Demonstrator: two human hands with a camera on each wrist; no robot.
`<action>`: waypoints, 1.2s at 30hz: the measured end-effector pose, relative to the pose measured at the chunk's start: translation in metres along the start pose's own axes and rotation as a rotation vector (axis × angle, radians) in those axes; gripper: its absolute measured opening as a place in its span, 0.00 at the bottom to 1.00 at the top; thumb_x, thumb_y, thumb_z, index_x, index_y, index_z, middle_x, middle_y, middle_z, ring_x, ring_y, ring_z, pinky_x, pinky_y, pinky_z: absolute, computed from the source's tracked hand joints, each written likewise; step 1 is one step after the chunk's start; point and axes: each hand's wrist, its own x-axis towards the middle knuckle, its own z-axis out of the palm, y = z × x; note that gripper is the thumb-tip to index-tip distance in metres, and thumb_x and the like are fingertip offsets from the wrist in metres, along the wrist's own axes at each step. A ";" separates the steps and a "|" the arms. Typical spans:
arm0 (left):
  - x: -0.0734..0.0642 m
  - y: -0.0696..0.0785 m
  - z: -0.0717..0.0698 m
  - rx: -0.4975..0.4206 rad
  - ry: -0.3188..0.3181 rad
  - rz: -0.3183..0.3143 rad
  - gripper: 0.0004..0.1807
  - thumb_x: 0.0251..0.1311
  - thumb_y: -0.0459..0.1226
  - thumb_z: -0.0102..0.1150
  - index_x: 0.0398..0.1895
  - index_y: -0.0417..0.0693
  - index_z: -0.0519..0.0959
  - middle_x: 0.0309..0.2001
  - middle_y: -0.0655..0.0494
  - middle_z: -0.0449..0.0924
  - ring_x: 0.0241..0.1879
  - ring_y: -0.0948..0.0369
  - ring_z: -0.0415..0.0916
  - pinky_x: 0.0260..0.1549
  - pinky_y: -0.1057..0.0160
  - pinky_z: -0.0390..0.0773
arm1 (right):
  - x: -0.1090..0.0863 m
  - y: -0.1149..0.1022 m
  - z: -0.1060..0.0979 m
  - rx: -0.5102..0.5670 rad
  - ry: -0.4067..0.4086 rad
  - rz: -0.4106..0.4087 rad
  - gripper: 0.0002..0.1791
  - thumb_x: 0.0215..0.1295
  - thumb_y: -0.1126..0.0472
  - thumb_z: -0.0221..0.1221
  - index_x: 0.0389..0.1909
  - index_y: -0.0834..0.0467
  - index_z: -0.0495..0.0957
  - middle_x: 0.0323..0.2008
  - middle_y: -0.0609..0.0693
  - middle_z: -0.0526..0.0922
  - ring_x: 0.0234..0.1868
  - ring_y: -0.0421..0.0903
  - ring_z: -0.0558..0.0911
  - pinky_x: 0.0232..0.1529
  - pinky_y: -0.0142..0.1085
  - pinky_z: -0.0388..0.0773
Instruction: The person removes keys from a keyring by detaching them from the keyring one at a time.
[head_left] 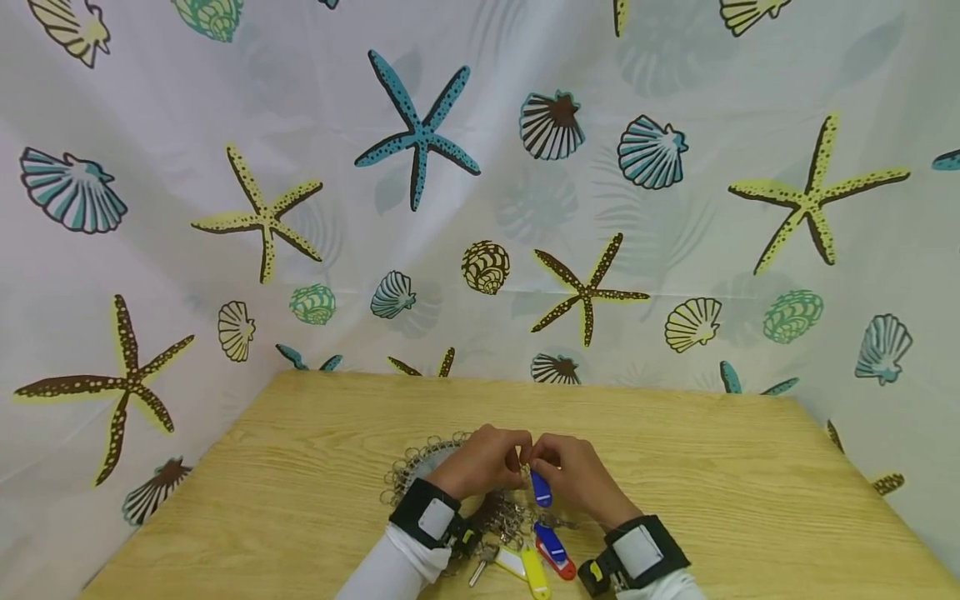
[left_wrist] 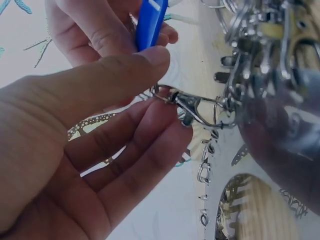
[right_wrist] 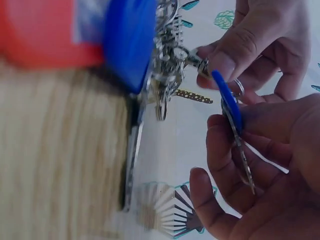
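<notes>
In the head view my left hand [head_left: 483, 462] and right hand [head_left: 577, 475] meet above a round metal rack [head_left: 411, 467] edged with small rings. Between thumb and fingers, the left hand pinches the end of a metal clasp [left_wrist: 189, 106], which is linked to a cluster of similar clasps [left_wrist: 265, 55]. The right hand grips a blue key tag [right_wrist: 229, 102] with a key [right_wrist: 245, 165] hanging along it. A split ring [right_wrist: 240, 89] at the tag's top sits right by the left fingertips. The tag hangs upright in the head view.
Near the front of the wooden table [head_left: 300, 500] lie another blue tag [head_left: 551, 542], a red tag [head_left: 566, 570], a yellow tag [head_left: 536, 575] and a loose-looking key [head_left: 480, 568]. A patterned curtain [head_left: 480, 208] stands around the table's back and sides.
</notes>
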 end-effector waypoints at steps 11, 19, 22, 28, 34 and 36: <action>-0.002 0.001 0.001 -0.010 -0.015 -0.094 0.12 0.56 0.33 0.68 0.39 0.48 0.75 0.27 0.65 0.77 0.26 0.71 0.73 0.29 0.71 0.74 | -0.001 -0.005 -0.006 0.080 -0.079 0.041 0.05 0.69 0.66 0.56 0.32 0.58 0.77 0.26 0.45 0.77 0.25 0.41 0.73 0.27 0.33 0.69; -0.003 0.000 0.000 0.044 -0.030 -0.106 0.06 0.56 0.37 0.69 0.35 0.50 0.81 0.29 0.65 0.77 0.27 0.71 0.72 0.29 0.70 0.73 | -0.001 -0.009 -0.009 0.176 -0.143 0.035 0.06 0.72 0.65 0.52 0.35 0.62 0.75 0.26 0.51 0.80 0.23 0.44 0.75 0.23 0.34 0.70; -0.003 0.002 -0.002 0.019 -0.046 -0.096 0.05 0.59 0.40 0.66 0.36 0.50 0.83 0.29 0.65 0.79 0.27 0.71 0.72 0.30 0.70 0.74 | -0.001 -0.009 -0.010 0.203 -0.151 0.047 0.07 0.73 0.65 0.50 0.36 0.64 0.74 0.26 0.52 0.80 0.23 0.44 0.76 0.22 0.33 0.70; -0.003 0.004 -0.004 -0.001 -0.046 -0.086 0.04 0.62 0.40 0.64 0.37 0.51 0.84 0.29 0.66 0.80 0.26 0.73 0.73 0.30 0.71 0.74 | -0.001 -0.007 -0.012 0.214 -0.190 0.047 0.07 0.72 0.63 0.52 0.37 0.62 0.75 0.29 0.53 0.80 0.25 0.44 0.76 0.23 0.33 0.73; -0.004 0.006 -0.005 0.011 -0.026 -0.101 0.04 0.58 0.41 0.67 0.34 0.51 0.84 0.27 0.66 0.80 0.24 0.72 0.73 0.27 0.72 0.73 | 0.000 -0.004 -0.013 0.192 -0.203 0.052 0.05 0.70 0.61 0.57 0.36 0.58 0.77 0.30 0.49 0.82 0.28 0.44 0.78 0.27 0.34 0.74; -0.004 0.006 -0.004 -0.001 -0.024 -0.117 0.05 0.58 0.41 0.67 0.34 0.51 0.84 0.27 0.65 0.81 0.25 0.72 0.73 0.27 0.72 0.74 | 0.000 -0.003 -0.013 0.204 -0.204 0.044 0.04 0.70 0.61 0.57 0.36 0.58 0.77 0.29 0.50 0.82 0.27 0.45 0.79 0.26 0.34 0.74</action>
